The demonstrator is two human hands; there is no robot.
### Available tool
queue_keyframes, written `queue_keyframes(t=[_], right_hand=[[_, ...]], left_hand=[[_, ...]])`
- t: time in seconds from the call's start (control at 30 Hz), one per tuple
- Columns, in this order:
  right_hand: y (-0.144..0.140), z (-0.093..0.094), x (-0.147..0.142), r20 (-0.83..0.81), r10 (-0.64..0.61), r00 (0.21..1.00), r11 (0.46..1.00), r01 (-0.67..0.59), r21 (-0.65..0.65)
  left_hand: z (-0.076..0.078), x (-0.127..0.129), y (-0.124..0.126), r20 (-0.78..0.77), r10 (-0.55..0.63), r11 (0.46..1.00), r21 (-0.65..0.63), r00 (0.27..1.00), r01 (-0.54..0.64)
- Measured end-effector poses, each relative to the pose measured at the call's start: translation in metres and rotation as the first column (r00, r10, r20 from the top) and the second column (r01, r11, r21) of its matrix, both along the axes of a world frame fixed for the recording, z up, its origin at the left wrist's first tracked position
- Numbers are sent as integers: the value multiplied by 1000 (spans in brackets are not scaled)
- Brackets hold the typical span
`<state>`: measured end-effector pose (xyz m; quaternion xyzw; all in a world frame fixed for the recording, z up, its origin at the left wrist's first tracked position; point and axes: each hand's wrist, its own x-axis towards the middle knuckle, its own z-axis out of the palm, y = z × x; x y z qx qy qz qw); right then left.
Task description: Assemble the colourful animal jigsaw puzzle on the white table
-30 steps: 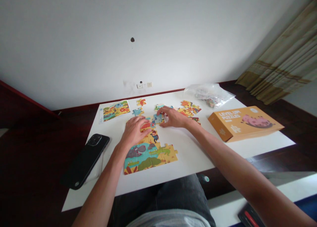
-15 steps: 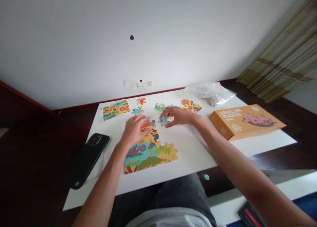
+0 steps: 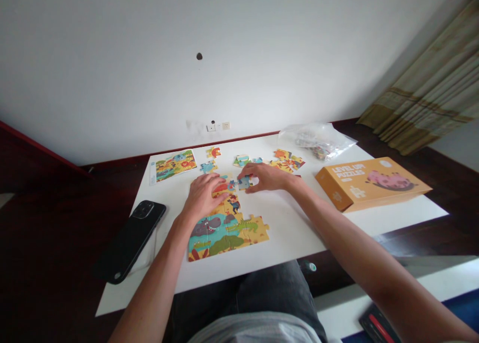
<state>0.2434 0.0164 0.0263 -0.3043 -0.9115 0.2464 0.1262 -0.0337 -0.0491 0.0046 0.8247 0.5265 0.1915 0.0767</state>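
A partly joined jigsaw puzzle (image 3: 224, 233) with a hippo and a crocodile lies on the white table. My left hand (image 3: 205, 195) rests over its upper left part, thumb apart from the fingers, hiding some of the picture. A blue puzzle piece (image 3: 244, 182) is between the thumb and fingers of my right hand (image 3: 264, 176). That piece is right beside the puzzle's upper right edge; whether the two interlock I cannot tell.
Loose puzzle pieces (image 3: 287, 160) lie toward the back. The picture card (image 3: 175, 164) is at the back left, a black phone (image 3: 136, 240) at the left edge. A plastic bag (image 3: 318, 141) and an orange puzzle box (image 3: 374, 183) occupy the right side of the table (image 3: 284, 228).
My right hand has moved slightly left with the blue puzzle piece, bringing it closer to the puzzle's edge. My left hand has stayed in place.
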Motion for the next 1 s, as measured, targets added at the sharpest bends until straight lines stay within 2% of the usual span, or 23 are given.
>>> queue_keyframes(t=[0.17, 0.37, 0.83, 1.0], right_hand=[[-1, 1, -1, -6, -7, 1000, 1000, 7, -2], [-3, 1, -5, 23, -88, 996, 996, 88, 3], [-5, 1, -5, -15, -63, 998, 996, 64, 55], [0, 4, 3, 4, -99, 995, 992, 98, 84]], left_hand=[[0, 0, 0, 9, 0, 1000, -1, 1000, 0], [0, 0, 1, 26, -7, 1000, 3, 1000, 7], [-1, -1, 2, 20, -6, 1000, -3, 1000, 6], [0, -1, 1, 9, -1, 1000, -8, 1000, 1]])
